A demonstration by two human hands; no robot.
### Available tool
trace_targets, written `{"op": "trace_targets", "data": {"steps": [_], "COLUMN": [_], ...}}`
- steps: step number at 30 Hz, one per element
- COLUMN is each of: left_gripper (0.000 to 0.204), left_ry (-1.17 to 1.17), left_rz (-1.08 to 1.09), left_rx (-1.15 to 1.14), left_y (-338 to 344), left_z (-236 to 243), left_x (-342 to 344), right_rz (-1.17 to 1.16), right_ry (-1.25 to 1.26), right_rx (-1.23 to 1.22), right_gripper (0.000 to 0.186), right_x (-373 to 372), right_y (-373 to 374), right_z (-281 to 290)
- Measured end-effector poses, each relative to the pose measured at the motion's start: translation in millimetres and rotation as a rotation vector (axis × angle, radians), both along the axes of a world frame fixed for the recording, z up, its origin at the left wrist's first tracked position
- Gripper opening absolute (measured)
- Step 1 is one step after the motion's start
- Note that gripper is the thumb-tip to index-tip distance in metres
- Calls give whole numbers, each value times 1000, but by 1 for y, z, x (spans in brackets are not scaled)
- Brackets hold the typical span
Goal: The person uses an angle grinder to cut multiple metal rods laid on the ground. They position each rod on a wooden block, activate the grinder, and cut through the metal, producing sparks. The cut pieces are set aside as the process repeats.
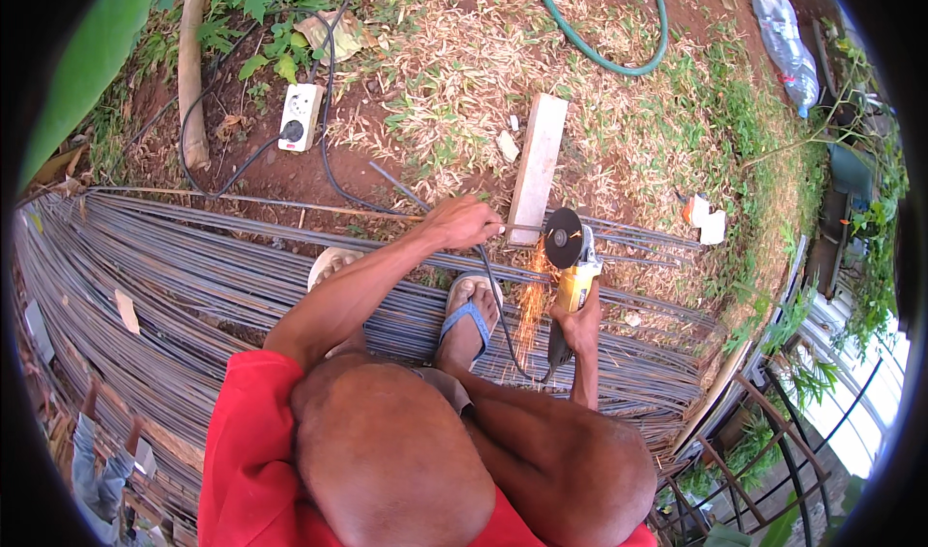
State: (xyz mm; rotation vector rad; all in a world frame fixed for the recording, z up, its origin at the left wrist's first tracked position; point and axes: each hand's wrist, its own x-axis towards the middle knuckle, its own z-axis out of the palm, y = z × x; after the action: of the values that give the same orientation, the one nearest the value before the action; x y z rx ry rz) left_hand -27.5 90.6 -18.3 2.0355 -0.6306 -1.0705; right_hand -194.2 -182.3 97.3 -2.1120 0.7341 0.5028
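My left hand is closed around a thin steel rod, which stretches far to the left and crosses the near end of a wooden block. My right hand grips the yellow and black body of an angle grinder. The grinder's dark disc meets the rod just right of the block. Orange sparks spray from there toward me, beside my sandalled foot. A black cord runs below my left hand to the grinder's tail.
Long steel rods lie bundled under my feet. A white socket block with a black plug sits on the soil at the far left. Beyond are a green hose and a plastic bottle. Someone in blue clothing is at the lower left.
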Motion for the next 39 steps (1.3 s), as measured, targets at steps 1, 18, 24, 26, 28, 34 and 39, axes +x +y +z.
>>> {"op": "trace_targets", "data": {"steps": [1,18,24,26,28,34,39], "left_gripper": [37,29,30,30,30,29,28], "left_ry": [10,-16,-64,-59,-33,-4,21], "left_rz": [-16,38,66,56,3,-46,-80], "left_rx": [13,-62,-97,-88,-53,38,38], "left_y": [-1,-2,1,0,-3,-3,-3], "left_z": [-1,-3,-2,-1,3,3,1], "left_x": [1,-2,-2,-1,3,2,4], "right_rz": [-27,-11,8,16,3,-6,-2], "right_ry": [-21,-48,17,15,2,5,-40], "right_rx": [38,-2,-29,-51,-76,-84,-12], "right_gripper": [82,72,75,74,72,72,64], "right_x": [-8,-3,-8,-9,-7,6,-5], "right_y": [-5,-3,0,-1,-2,-2,-1], "right_z": [-8,-12,-7,-8,-10,-13,-10]}}
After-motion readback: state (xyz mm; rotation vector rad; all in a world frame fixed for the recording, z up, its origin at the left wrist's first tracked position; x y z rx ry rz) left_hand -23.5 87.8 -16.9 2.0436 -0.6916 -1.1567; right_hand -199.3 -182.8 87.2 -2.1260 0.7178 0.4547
